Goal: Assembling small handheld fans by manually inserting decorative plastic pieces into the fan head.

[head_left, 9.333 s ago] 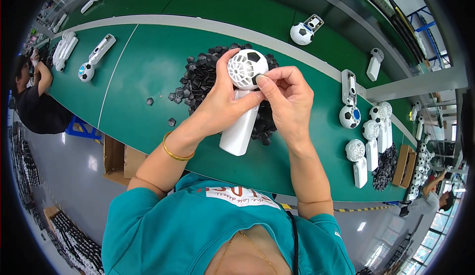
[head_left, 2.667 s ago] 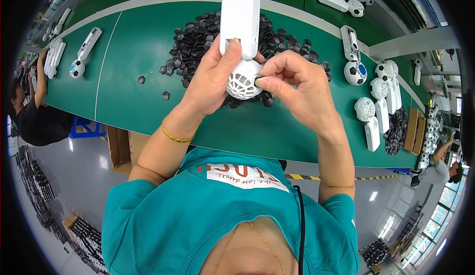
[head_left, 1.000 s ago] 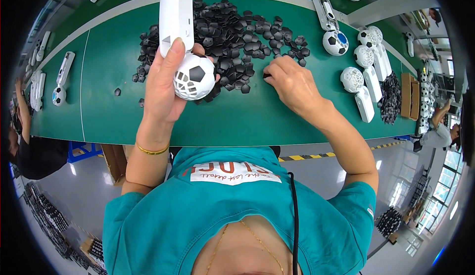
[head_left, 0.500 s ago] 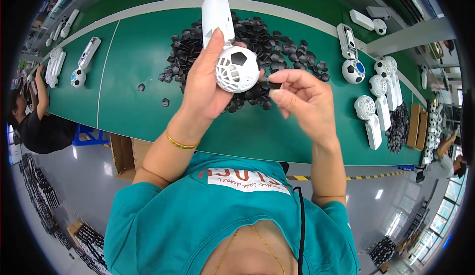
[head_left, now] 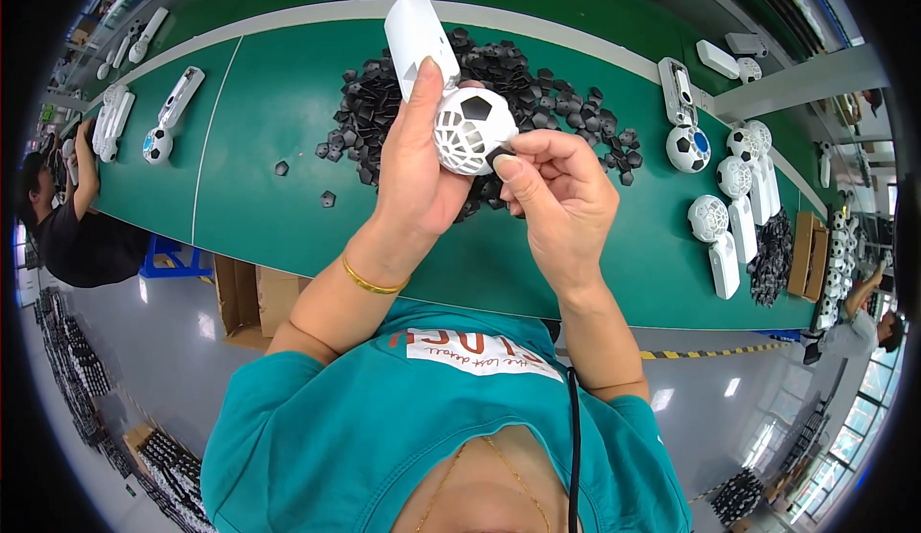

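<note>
Both hands meet above the green table (head_left: 259,149). On the far left of that table lie a few white fans (head_left: 173,116), and a seated person (head_left: 72,226) leans in at the edge there. Two loose black pieces (head_left: 326,197) sit apart on the green surface. Next comes the left hand (head_left: 422,178), closed around a white handheld fan (head_left: 436,72) just below its ball-shaped head, thumb lying up along the handle, which points away toward the far side of the table. The round grille faces the person and carries one black patch near its top. Behind it spreads a heap of black pieces (head_left: 547,82). The right hand (head_left: 556,197) pinches one small black piece (head_left: 499,156) between thumb and forefinger, pressed against the lower right of the fan's head, the other fingers curled in. Further right stand finished fans with black and white heads (head_left: 724,216), beside a smaller dark heap (head_left: 772,255) and cardboard boxes (head_left: 815,250).
</note>
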`<state>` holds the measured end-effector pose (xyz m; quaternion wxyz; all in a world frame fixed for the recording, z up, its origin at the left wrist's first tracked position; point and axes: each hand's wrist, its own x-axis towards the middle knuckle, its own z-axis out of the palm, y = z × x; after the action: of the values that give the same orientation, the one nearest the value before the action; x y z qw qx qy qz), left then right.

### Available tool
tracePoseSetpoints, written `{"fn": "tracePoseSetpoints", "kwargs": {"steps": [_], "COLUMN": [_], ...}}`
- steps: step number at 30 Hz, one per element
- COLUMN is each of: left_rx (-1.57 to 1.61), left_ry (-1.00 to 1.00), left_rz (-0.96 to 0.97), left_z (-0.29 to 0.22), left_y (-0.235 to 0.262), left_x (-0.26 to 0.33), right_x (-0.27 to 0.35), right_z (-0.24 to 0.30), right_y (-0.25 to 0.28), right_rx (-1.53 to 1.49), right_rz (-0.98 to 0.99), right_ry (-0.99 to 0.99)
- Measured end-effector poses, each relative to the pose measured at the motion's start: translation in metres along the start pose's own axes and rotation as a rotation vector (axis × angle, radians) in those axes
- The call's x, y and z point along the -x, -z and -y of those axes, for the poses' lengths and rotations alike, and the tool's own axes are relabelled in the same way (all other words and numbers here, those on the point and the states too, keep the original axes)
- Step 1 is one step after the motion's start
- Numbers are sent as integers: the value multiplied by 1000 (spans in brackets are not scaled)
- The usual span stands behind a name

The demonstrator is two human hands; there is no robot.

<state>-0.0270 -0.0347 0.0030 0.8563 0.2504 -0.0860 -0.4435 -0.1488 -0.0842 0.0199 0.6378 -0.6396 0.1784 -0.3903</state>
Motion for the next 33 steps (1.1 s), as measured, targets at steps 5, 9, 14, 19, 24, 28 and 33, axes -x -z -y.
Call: {"fn": "tracePoseSetpoints", "kwargs": {"steps": [5, 9, 14, 19, 24, 28, 33], "left_rx": [-20, -41, -127, -227, -306, -233, -218], "left_ry": [-17, 9, 28, 9, -12, -3, 29], "left_rz": [-5, 14, 74, 122, 145, 152, 119], "left_z": [1, 4, -6, -8, -5, -12, -12], "left_y": [-1, 3, 4, 6, 6, 11, 17], "left_x": [3, 2, 9, 13, 13, 4, 2], "right_x": [-2, -8, -10, 0, 12, 15, 15], "right_z": [-5, -5, -7, -14, -21, -17, -13], "right_y": [2, 8, 10, 12, 37, 99, 134], "right_rx": [31, 38, -114, -78, 289, 764, 1104], "right_rz": [-15, 38, 69, 134, 91, 111, 390], "right_ry": [4, -25, -133, -140, 52, 359, 284]}}
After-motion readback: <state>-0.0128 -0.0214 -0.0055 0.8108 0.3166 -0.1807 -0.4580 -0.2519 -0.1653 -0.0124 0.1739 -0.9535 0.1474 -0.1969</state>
